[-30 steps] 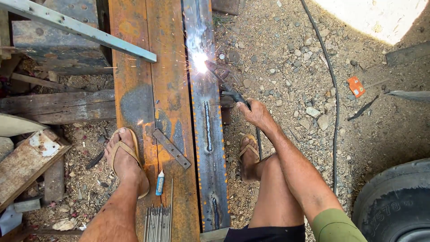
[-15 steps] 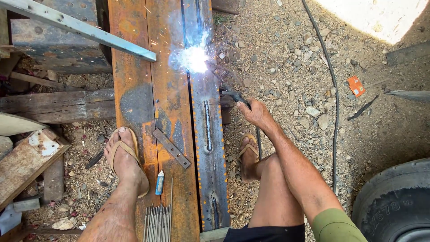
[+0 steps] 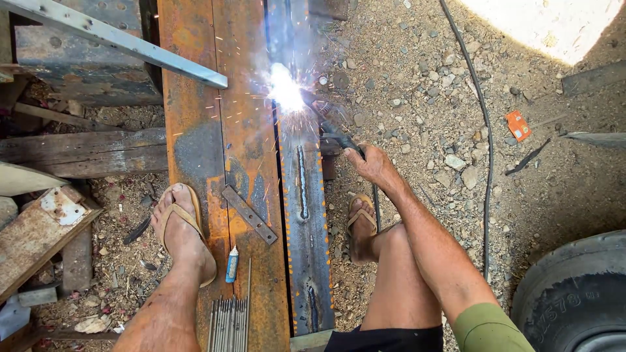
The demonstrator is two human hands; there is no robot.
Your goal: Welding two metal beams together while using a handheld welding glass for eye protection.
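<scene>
- Gripping the electrode holder (image 3: 336, 133) in our right hand (image 3: 372, 163), fingers wrapped tight around its handle, we keep the rod tip down at the seam between the rusty plate (image 3: 218, 130) and the grey bar (image 3: 306, 215).
- Our left hand is out of view, so we cannot tell how its fingers stand.
- A second ago we saw only a small spark at the tip; half a second ago it had swelled into a bright glare; now the arc (image 3: 285, 91) burns white with sparks scattering over the plate, and it sits a touch lower along the seam, nearer to us.
- We judge from this that the arc has caught and holds, and that the bead is being laid along the joint toward the finished weld (image 3: 302, 179) lower on the bar.
- Our hand and both feet have barely shifted: the left sandal (image 3: 182, 228) rests on the plate edge, the right foot (image 3: 362, 225) on gravel beside the bar.
- Spare rods (image 3: 228, 322) lie on the plate near us, a flat strip (image 3: 249, 214) just above them.
- A cable (image 3: 482, 143) runs over the gravel to our right, near a tyre (image 3: 574, 293).
</scene>
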